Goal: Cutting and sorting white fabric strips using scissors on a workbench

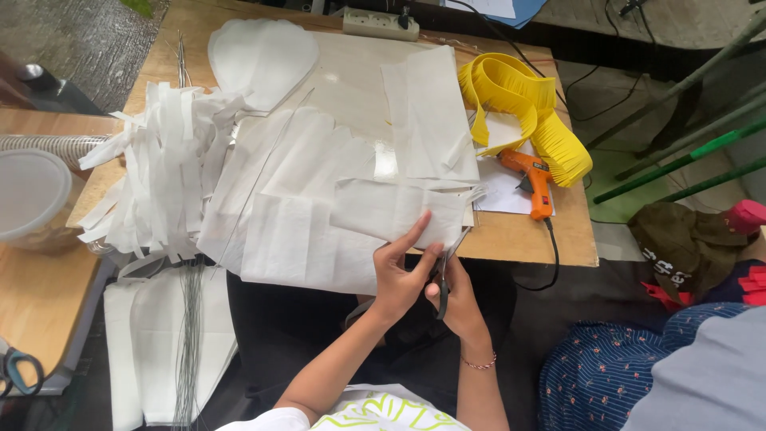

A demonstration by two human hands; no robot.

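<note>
My left hand (400, 270) pinches the lower edge of a white paper strip (391, 209) that lies across the near edge of the wooden table (511, 239). Close beside it, my right hand (456, 294) grips dark scissors (444, 275), with the blades pointing up at the strip's right end. More white paper sheets (295, 231) lie under and around the strip. Both hands are over my lap, just off the table's front edge.
A pile of cut white strips (163, 168) lies at the left, thin wires (190, 335) hang below it. An orange glue gun (533, 179) and folded yellow fringe (523, 108) sit at the right. A power strip (381, 24) is at the back. Another person's clothing (630, 375) is at lower right.
</note>
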